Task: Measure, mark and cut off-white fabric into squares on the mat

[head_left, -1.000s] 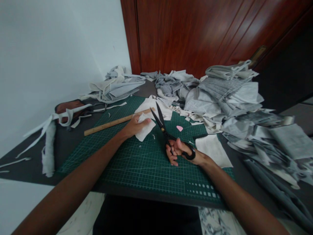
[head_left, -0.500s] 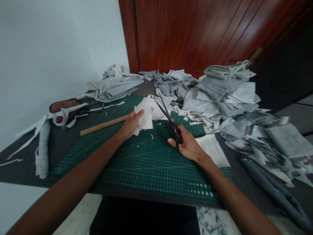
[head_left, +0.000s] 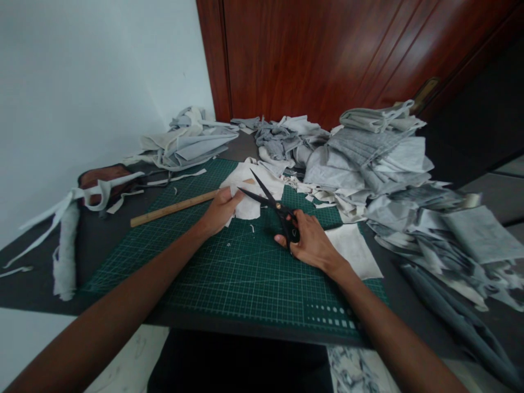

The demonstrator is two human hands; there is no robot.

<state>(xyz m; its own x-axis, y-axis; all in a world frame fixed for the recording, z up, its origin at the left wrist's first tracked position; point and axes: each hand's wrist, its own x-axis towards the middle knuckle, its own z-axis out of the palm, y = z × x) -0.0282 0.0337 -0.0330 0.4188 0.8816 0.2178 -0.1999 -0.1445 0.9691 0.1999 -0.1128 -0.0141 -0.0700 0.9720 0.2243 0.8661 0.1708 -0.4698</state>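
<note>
My left hand [head_left: 224,208] pinches a small piece of off-white fabric [head_left: 248,207] over the middle of the green cutting mat [head_left: 241,278]. In my right hand [head_left: 310,239] is a pair of black scissors [head_left: 279,206], my fingers through the handles. The blades are spread apart, and their tips reach close to the fabric and my left fingertips. Whether a blade touches the cloth I cannot tell. Behind my left hand lies a wooden ruler [head_left: 174,208], partly covered. A larger off-white cloth [head_left: 268,177] lies just beyond the held piece.
Grey fabric heaps [head_left: 347,158] line the back and right of the table. A folded cloth pile [head_left: 188,142] sits back left. At left are a rolled grey cloth [head_left: 67,251] and a brown pouch [head_left: 102,180]. A cream fabric square [head_left: 355,251] lies near my right wrist.
The scissors have moved left and their blades have spread wider, bringing the tips to the held fabric. My left hand has turned slightly, and the fabric piece now hangs lower.
</note>
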